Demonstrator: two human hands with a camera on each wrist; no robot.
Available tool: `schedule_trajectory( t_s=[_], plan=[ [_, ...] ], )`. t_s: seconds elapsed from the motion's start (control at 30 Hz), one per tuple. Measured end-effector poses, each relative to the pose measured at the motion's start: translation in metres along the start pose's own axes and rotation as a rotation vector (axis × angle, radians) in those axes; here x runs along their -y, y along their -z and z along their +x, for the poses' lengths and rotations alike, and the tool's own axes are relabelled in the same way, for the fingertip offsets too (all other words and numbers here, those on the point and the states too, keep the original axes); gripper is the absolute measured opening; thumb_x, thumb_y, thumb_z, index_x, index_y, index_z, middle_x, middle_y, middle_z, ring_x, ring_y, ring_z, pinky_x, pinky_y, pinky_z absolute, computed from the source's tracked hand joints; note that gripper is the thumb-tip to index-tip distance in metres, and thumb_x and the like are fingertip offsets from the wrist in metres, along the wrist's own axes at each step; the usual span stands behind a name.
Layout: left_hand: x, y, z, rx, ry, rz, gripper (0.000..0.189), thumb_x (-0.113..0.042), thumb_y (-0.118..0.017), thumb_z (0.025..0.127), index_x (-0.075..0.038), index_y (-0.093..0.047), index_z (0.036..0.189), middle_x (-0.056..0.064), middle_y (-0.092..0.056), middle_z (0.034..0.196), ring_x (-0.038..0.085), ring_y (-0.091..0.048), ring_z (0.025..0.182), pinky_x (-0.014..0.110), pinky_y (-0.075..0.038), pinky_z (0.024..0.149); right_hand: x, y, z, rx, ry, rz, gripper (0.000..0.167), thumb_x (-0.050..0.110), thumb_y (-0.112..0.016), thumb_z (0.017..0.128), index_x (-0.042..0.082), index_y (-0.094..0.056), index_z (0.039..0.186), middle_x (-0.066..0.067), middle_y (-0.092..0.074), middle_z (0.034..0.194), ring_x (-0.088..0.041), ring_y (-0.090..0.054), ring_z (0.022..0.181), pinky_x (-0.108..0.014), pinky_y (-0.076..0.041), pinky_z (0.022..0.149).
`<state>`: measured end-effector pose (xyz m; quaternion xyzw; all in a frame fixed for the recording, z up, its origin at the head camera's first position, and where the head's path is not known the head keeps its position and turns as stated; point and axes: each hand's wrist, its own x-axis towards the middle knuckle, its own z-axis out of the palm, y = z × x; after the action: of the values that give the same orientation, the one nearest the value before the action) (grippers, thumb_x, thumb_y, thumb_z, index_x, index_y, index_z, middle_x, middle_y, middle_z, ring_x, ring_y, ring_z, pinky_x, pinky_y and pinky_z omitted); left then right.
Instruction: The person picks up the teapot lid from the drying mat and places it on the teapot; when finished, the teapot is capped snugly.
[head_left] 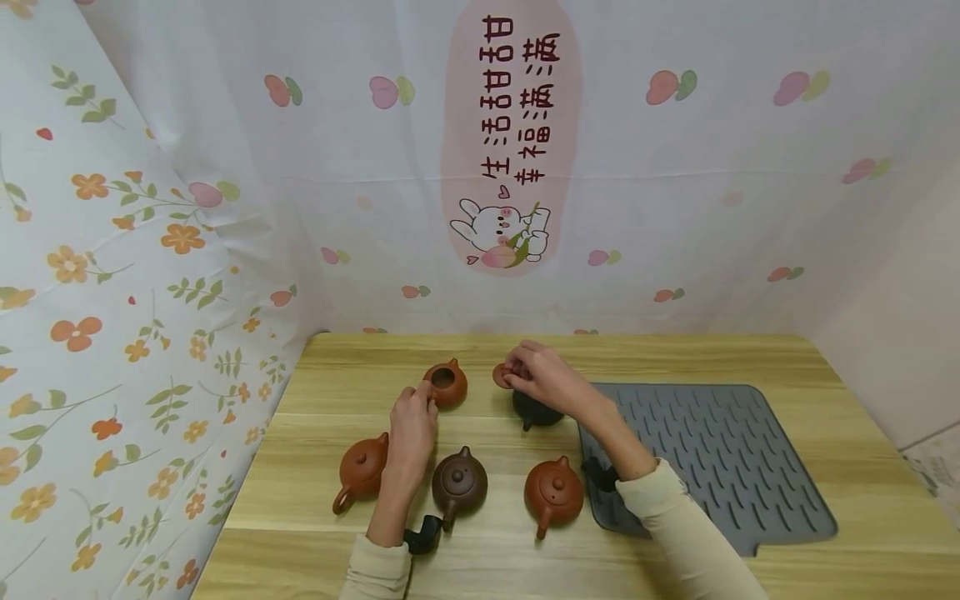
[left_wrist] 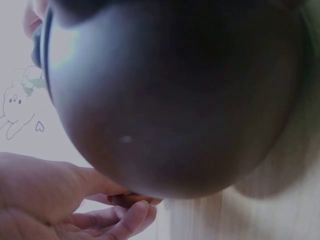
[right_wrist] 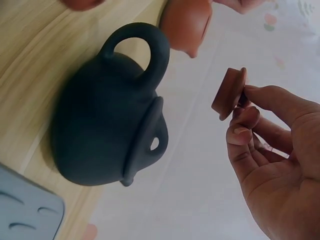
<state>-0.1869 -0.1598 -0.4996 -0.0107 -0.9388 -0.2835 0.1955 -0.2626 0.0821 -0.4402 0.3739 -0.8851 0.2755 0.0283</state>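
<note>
My left hand (head_left: pixel 412 425) grips the handle of an orange-brown clay teapot (head_left: pixel 457 395) whose round mouth is uncovered. In the left wrist view a dark brown teapot (left_wrist: pixel 175 110) fills the foreground and hides most of what my left hand (left_wrist: pixel 55 205) holds. My right hand (head_left: pixel 547 379) pinches an orange-brown teapot lid (right_wrist: pixel 230 92) by its knob. That lid is tilted on its side in the air, beside a black teapot (right_wrist: pixel 97 120) with its own lid on. From the head view, the right hand partly covers the black teapot.
Nearer to me stand three lidded teapots: an orange-brown one (head_left: pixel 360 468) at left, the dark brown one (head_left: pixel 460 483) in the middle and a reddish one (head_left: pixel 553 492). A grey ridged mat (head_left: pixel 697 467) lies at right on the wooden table (head_left: pixel 300 550). A printed curtain (head_left: pixel 360 167) hangs behind.
</note>
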Motion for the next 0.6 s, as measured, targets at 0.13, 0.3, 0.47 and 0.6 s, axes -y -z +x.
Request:
schedule_trajectory(
  t_s=[0.13, 0.3, 0.47, 0.6],
  plan=[
    [0.000, 0.000, 0.000, -0.005, -0.001, 0.003, 0.010, 0.012, -0.074, 0.096, 0.006, -0.070, 0.103, 0.021, -0.065, 0.087, 0.041, -0.071, 0.080, 0.053, -0.062, 0.074, 0.003, -0.001, 0.005, 0.016, -0.002, -0.001, 0.012, 0.004, -0.076, 0.102, -0.004, -0.073, 0.110, -0.014, -0.070, 0.103, -0.023, -0.070, 0.088, -0.034, -0.062, 0.078],
    [0.001, -0.001, 0.000, -0.004, 0.007, -0.003, 0.011, 0.012, -0.074, 0.096, 0.007, -0.071, 0.105, 0.022, -0.067, 0.089, 0.041, -0.072, 0.081, 0.053, -0.062, 0.075, 0.006, -0.004, 0.010, 0.026, 0.010, 0.003, 0.012, 0.004, -0.075, 0.103, -0.005, -0.073, 0.111, -0.014, -0.070, 0.102, -0.022, -0.069, 0.088, -0.033, -0.062, 0.078],
    [0.002, -0.001, 0.000, 0.003, 0.008, -0.005, 0.012, 0.012, -0.074, 0.096, 0.006, -0.071, 0.106, 0.022, -0.067, 0.089, 0.040, -0.072, 0.082, 0.052, -0.062, 0.075, 0.008, -0.007, 0.015, 0.030, 0.029, 0.002, 0.012, 0.003, -0.075, 0.103, -0.005, -0.073, 0.111, -0.014, -0.070, 0.102, -0.021, -0.069, 0.087, -0.032, -0.061, 0.077],
    [0.001, 0.000, 0.001, 0.002, 0.005, -0.011, 0.014, 0.012, -0.074, 0.096, 0.007, -0.071, 0.108, 0.021, -0.067, 0.089, 0.039, -0.071, 0.081, 0.051, -0.062, 0.074, 0.010, -0.009, 0.020, 0.033, 0.042, 0.004, 0.012, 0.004, -0.076, 0.103, -0.005, -0.073, 0.110, -0.014, -0.070, 0.102, -0.021, -0.069, 0.086, -0.032, -0.061, 0.077]
  ],
)
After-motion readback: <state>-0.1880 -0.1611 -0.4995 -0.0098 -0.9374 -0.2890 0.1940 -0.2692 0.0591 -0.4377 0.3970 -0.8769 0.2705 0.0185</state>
